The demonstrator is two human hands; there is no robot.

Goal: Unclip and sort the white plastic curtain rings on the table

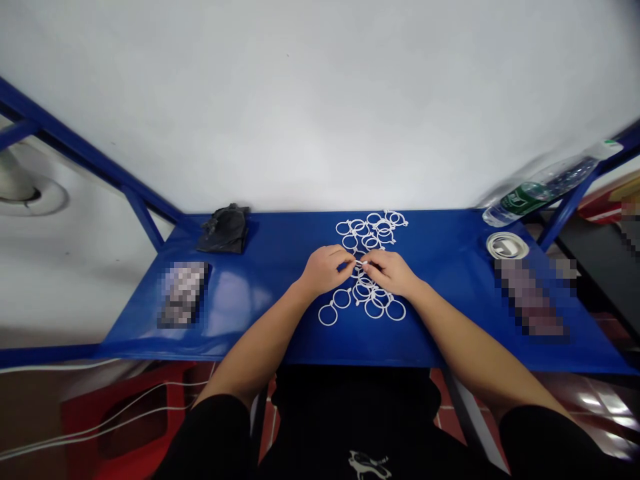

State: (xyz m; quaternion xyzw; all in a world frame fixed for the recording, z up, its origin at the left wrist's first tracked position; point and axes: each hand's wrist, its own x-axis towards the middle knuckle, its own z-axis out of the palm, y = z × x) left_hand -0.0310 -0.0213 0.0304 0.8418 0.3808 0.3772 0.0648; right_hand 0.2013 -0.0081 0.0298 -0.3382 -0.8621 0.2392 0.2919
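Note:
White curtain rings [327, 314], each a thin hoop with a small tab, lie in a loose spread over the middle of the blue table [280, 320]. Some overlap behind my hands, others lie in front of them. My left hand [327, 268] pinches the left side of one white ring [359, 263] between thumb and forefinger. From the other side my right hand [390, 271] grips the same ring near its tab. Both hands are close together just above the table, and the fingers hide part of this ring.
A black plastic bag [225, 230] lies at the back left, with a blurred-out flat object [183, 293] before it. On the right are a leaning water bottle [543, 190], a coiled white cable [507, 246] and another blurred-out item [533, 297]. Blue frame bars [143, 217] flank the table.

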